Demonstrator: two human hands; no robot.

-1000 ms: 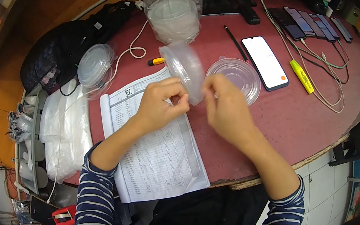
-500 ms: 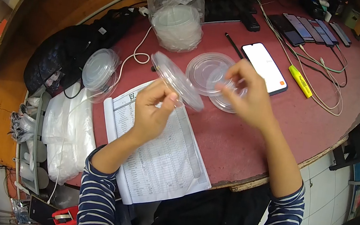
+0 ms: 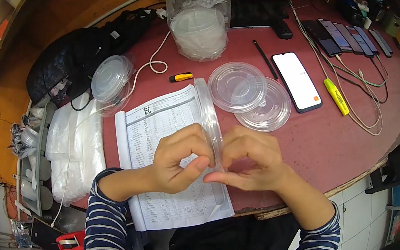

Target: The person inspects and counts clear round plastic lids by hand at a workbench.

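A thin stack of clear round plastic lids [image 3: 207, 106] stands almost edge-on above the printed sheets. My left hand [image 3: 177, 162] grips its lower edge from the left, fingers curled. From the other side my right hand [image 3: 256, 160] pinches the same edge with thumb and bent fingers. Beyond my hands, a clear lid [image 3: 235, 84] lies flat on the table and partly overlaps another lid [image 3: 273, 110]. The printed sheets [image 3: 158, 126] are partly hidden under my left hand and the stack.
A phone with a lit screen [image 3: 296, 83], a black pen [image 3: 264, 58] and a yellow highlighter [image 3: 336, 97] lie to the right. Bagged plastic containers [image 3: 199, 30] stand at the back. More lids [image 3: 111, 78] sit left, near a white cable. Several phones [image 3: 350, 38] line the far right.
The stack of lids has turned from tilted to nearly edge-on. My right hand has come down from the lids on the table to the stack, uncovering the second lid.
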